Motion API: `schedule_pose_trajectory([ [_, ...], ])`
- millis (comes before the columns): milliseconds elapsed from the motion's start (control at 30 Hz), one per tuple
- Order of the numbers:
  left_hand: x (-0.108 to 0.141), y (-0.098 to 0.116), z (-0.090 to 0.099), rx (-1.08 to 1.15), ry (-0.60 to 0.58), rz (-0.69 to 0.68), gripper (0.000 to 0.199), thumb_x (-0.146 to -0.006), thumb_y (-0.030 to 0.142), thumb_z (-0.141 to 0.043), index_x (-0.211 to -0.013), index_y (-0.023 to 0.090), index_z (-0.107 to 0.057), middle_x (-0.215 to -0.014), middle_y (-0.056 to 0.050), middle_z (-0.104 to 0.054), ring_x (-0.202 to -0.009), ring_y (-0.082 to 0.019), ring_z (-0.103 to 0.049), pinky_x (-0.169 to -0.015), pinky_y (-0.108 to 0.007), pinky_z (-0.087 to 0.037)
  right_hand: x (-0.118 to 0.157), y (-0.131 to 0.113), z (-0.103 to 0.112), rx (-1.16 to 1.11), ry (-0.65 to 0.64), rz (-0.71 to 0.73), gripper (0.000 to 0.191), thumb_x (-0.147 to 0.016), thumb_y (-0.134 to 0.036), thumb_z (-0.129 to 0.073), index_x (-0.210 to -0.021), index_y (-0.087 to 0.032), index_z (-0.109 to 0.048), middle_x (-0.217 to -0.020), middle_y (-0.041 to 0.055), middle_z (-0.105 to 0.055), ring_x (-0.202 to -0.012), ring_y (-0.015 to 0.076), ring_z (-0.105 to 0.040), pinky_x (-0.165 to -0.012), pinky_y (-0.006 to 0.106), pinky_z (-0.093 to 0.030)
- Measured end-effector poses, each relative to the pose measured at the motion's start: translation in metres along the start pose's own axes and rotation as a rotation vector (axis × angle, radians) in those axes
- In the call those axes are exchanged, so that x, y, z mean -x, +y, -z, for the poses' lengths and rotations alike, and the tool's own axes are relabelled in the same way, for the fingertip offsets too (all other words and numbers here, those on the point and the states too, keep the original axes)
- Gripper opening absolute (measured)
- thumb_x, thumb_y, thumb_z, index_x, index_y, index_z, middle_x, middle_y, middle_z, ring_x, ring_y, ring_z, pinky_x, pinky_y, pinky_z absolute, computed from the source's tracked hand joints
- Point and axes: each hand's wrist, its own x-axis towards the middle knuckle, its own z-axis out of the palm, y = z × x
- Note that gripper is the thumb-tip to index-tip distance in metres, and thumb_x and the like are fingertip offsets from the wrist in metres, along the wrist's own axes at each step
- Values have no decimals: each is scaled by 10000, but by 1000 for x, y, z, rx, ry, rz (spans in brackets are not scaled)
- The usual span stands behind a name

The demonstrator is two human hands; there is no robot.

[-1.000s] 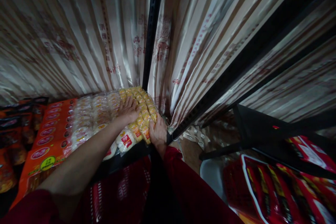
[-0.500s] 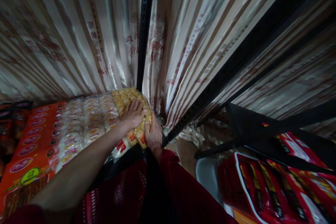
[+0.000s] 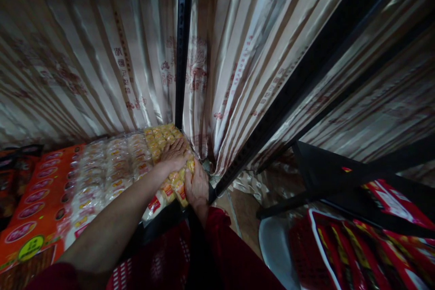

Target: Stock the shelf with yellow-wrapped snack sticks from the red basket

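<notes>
My left hand (image 3: 175,155) lies flat, fingers spread, on top of the yellow wrapped packs (image 3: 159,139) at the right end of the shelf. Against the right side of these packs rests my right hand (image 3: 197,185), its fingers stretched upward along them. Neither hand is wrapped round anything. Left of the yellow packs stand several rows of clear-wrapped whitish packs (image 3: 117,163). One whitish pack with a red label (image 3: 153,206) sits at the front edge, below my left wrist.
Orange packaging (image 3: 37,190) lies at the left. Behind rise a black post (image 3: 182,50) and printed curtains (image 3: 146,54). At the lower right are a black shelf (image 3: 326,170), red packets (image 3: 356,244) in a basket and a pale stool (image 3: 277,251).
The view has shifted slightly, so the shelf and packs appear lower. Both hands stay against the yellow packs, with little visible movement relative to them.
</notes>
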Motion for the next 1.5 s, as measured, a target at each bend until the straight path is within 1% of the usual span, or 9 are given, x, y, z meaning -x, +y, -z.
schedule_pose_trajectory([
  [200, 13, -9, 10, 6, 100, -24, 632, -928, 483, -65, -1459, 169, -199, -1549, -71, -72, -1421, -217, 0, -1143, -469, -92, 1, 0, 0, -11, 27, 13, 476, -919, -295, -334, -1338, -87, -423, -1308, 139, -526, -1197, 234, -476, -1009, 374, -360],
  [400, 30, -21, -1, -35, -33, -7, 633, -923, 473, -93, -1463, 151, -171, -1544, -84, -105, -1423, -210, -45, -1143, -466, -80, 0, 1, -3, -21, 15, -1, 483, -920, -320, -333, -1334, -91, -426, -1304, 147, -528, -1193, 233, -484, -1007, 372, -367],
  [600, 36, -23, -1, -18, 37, -32, 662, -916, 504, -53, -1459, 154, -194, -1550, -66, -78, -1425, -203, -11, -1145, -464, -44, 1, 1, -3, 8, 20, 0, 477, -922, -321, -338, -1335, -99, -426, -1298, 153, -528, -1195, 232, -480, -1006, 376, -371],
  [867, 46, -21, 4, 39, -151, -106, 705, -906, 527, -63, -1465, 101, -113, -1549, -68, -52, -1425, -204, -7, -1149, -453, -36, 0, 1, -4, 9, -19, -23, 490, -928, -337, -325, -1340, -88, -413, -1299, 160, -525, -1202, 237, -476, -1015, 382, -363],
  [1000, 62, -21, 11, -5, 7, -98, 659, -924, 480, -59, -1461, 111, -163, -1546, -66, -96, -1425, -195, -22, -1151, -449, -23, 0, 2, -5, -5, -19, -14, 494, -924, -326, -325, -1357, -98, -390, -1324, 147, -506, -1218, 226, -460, -1020, 375, -356],
  [1100, 86, -21, 2, -62, 135, -129, 638, -928, 469, -137, -1457, 115, -184, -1542, -66, -122, -1425, -181, -33, -1153, -441, 7, 0, 2, -5, -12, -19, -13, 493, -927, -329, -316, -1360, -105, -386, -1328, 145, -502, -1225, 220, -454, -1021, 375, -354],
  [1200, 105, -21, -14, -82, 151, -134, 619, -925, 467, -194, -1445, 133, -237, -1532, -61, -166, -1423, -173, -82, -1157, -431, 7, 0, 1, -4, -16, -28, -16, 500, -924, -330, -320, -1365, -103, -381, -1336, 146, -496, -1227, 225, -455, -1024, 382, -353],
  [1333, 111, -21, -32, -102, 209, -157, 624, -914, 464, -263, -1427, 109, -279, -1516, -96, -224, -1416, -192, -135, -1160, -442, -15, 0, 1, -3, -18, -28, -14, 502, -922, -326, -317, -1369, -105, -382, -1349, 143, -486, -1237, 223, -451, -1029, 386, -354],
  [1500, 112, -18, -32, -117, 294, -155, 600, -916, 442, -288, -1413, 107, -311, -1504, -105, -257, -1407, -206, -180, -1162, -459, -53, 0, 1, -2, -36, -38, -2, 537, -929, -349, -293, -1394, -84, -344, -1402, 149, -425, -1285, 224, -403, -1051, 391, -336],
])
